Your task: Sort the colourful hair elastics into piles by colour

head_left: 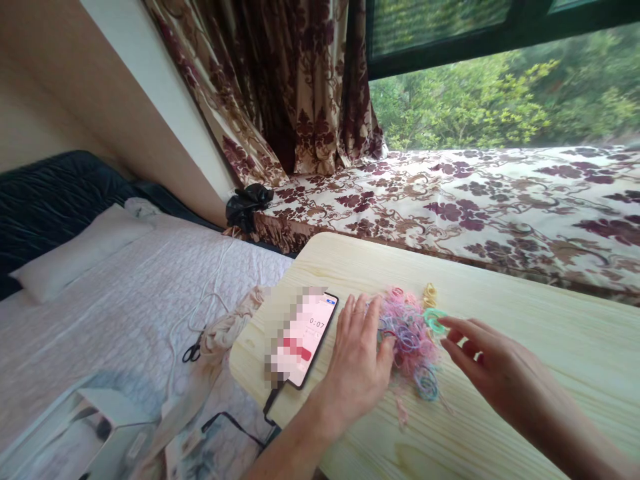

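A tangled heap of pink, purple and blue hair ties [407, 337] lies on the light wooden table [500, 293]. My left hand [357, 353] rests along the heap's left side, fingers stretched out and its thumb touching the strands. On the other side, my right hand [483, 353] has its fingertips together at a mint-green hair tie [435, 321], at the heap's right edge. Just behind that sits a small yellow bunch of hair ties [429, 295]. A blue-green coil [426, 383] lies at the near end, with loose pink threads beside it.
A phone [305, 340] showing a timer lies left of my left hand, a dark cable at its lower end. Left of the table is a bed [165, 267] with scissors [191, 352], cloth and a white box [105, 427]. A flowered window seat [450, 200] borders the far side.
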Tool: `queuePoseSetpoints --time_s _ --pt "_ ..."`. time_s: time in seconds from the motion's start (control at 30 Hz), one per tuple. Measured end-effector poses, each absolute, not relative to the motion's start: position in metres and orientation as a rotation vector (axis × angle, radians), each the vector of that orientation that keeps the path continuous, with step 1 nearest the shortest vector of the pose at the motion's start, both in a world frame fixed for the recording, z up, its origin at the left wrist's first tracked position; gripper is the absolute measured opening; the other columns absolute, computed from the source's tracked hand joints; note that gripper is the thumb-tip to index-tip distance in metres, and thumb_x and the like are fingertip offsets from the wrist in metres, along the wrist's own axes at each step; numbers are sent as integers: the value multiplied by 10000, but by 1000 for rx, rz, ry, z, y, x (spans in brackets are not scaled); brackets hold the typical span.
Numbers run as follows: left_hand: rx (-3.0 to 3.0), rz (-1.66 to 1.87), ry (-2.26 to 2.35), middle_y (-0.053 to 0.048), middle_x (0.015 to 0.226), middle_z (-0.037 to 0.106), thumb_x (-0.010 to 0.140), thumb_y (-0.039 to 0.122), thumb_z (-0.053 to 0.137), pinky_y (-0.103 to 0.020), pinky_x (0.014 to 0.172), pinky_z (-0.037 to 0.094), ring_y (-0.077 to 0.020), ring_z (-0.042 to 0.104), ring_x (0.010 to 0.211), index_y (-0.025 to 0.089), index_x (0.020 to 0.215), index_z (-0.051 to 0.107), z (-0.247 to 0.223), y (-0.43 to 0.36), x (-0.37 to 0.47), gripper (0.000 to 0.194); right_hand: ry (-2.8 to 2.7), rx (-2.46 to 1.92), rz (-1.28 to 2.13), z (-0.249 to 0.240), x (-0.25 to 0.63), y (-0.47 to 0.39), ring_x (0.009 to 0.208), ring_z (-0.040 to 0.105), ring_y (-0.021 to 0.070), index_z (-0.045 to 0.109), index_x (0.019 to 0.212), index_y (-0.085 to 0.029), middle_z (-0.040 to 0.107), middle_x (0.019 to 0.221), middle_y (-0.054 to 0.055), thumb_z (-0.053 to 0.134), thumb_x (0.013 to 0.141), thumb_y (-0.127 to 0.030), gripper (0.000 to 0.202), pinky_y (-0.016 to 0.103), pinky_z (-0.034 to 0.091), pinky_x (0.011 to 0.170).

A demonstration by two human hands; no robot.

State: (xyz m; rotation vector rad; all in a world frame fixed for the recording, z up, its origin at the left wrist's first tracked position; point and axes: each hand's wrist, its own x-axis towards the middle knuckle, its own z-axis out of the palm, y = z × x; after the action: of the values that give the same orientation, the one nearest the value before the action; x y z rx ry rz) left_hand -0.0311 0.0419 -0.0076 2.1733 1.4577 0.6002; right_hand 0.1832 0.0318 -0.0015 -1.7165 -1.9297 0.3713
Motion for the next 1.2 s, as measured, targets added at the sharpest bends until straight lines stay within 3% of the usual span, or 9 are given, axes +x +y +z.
queuePoseSetpoints --time_s 0.23,0.37,0.47,0.63,0.93,1.2 --pt "2125 514 1438 -158 1572 364 935 259 462 -533 1229 252 -307 259 1494 97 1505 330 -12 41 -23 607 -1915 -1976 361 -19 187 32 525 645 203 726 1020 -170 698 736 68 400 824 -469 484 325 437 484" --pt "2121 508 1329 -166 1569 365 926 277 487 -482 1229 284 -283 283 1488 77 1496 345 -12 37 -21 620 -1964 -1894 464 -14 177 30 537 648 181 730 912 -222 694 755 50 389 861 -482 431 307 452 499" --pt "2109 572 1289 -153 1576 353 930 265 479 -470 1240 264 -258 267 1495 84 1496 339 -6 36 -26 610 -1958 -1786 478 -7 176 28 495 613 148 732 941 -231 700 779 41 392 890 -471 420 292 462 500" --pt "2178 611 1339 -144 1547 397 936 279 490 -521 1220 297 -268 297 1477 117 1461 397 0 33 -44 557 -1911 -1745 369 2 190 30 475 591 134 735 893 -229 725 801 45 442 876 -448 366 283 466 501" --pt "2311 713 1325 -119 1367 572 894 197 537 -585 1146 390 -289 400 1403 182 1285 557 -7 20 -52 391 -1939 -1749 461 -2 188 35 537 618 151 719 798 -255 689 739 24 443 875 -455 349 283 452 528" --pt "2431 927 1216 -113 1229 641 833 121 536 -631 1021 477 -329 494 1321 215 1203 563 -18 25 -48 383 -1918 -1790 528 -11 175 38 574 625 158 691 806 -247 669 743 23 441 869 -406 303 285 456 561"
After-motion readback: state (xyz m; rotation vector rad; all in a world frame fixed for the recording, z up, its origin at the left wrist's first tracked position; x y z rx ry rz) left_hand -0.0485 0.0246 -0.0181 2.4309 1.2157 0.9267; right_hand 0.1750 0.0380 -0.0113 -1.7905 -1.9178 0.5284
